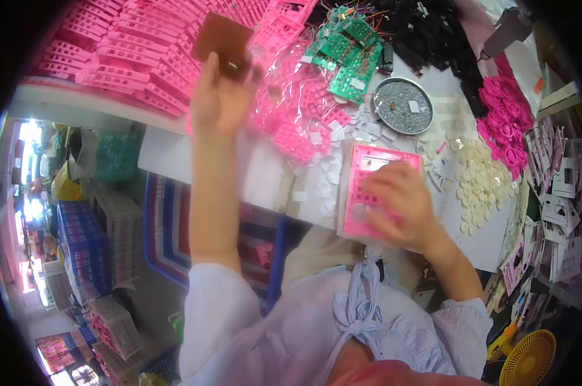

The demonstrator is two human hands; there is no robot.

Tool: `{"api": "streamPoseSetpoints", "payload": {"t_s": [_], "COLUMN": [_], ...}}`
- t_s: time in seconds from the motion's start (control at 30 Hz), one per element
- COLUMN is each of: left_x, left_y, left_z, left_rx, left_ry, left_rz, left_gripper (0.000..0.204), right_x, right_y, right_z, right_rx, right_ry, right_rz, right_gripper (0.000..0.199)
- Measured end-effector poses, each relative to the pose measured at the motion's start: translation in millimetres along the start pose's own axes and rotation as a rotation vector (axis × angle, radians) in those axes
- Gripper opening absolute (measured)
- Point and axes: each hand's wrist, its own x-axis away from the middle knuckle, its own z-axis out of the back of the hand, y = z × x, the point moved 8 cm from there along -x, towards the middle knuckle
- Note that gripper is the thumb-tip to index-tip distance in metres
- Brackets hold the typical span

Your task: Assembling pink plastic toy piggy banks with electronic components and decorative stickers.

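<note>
My left hand is raised at the far left of the table, gripping a flat brown square board near its lower edge. A small light spot shows on the board. Close to the table's front edge lies a pink plastic calculator casing with a window at its far end and rows of key openings. My right hand is on it, fingers curled over its face, slightly blurred. These fingers and the palm hide much of the casing's right side. Whether they also pinch something small is unclear.
Stacked pink casings fill the far left, beside bagged pink keypads. Green circuit boards, black parts and a round tin of screws lie beyond. To the right are cream discs and magenta cords.
</note>
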Motion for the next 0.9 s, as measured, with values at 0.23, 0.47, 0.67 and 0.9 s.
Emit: {"api": "streamPoseSetpoints", "payload": {"t_s": [0.23, 0.47, 0.67, 0.9], "left_x": [106, 146, 105, 118], "left_y": [-107, -37, -104, -114], "left_z": [-36, -49, -86, -22], "left_rx": [-0.237, -1.372, -1.237, -0.504], "left_ry": [0.211, 0.273, -0.226, 0.123], "left_rz": [0.093, -0.257, 0.315, 0.353], "left_gripper": [0.038, 0.019, 0.034, 0.034], "right_x": [-89, -88, -111, -48], "right_y": [-9, 16, 5, 10], "right_z": [41, 40, 25, 65], "right_rx": [-0.154, -0.406, -0.384, -0.295], "right_ry": [0.477, 0.048, -0.275, 0.326], "right_rz": [-0.058, -0.150, -0.091, -0.187], "right_gripper": [0.023, 0.017, 0.018, 0.028]}}
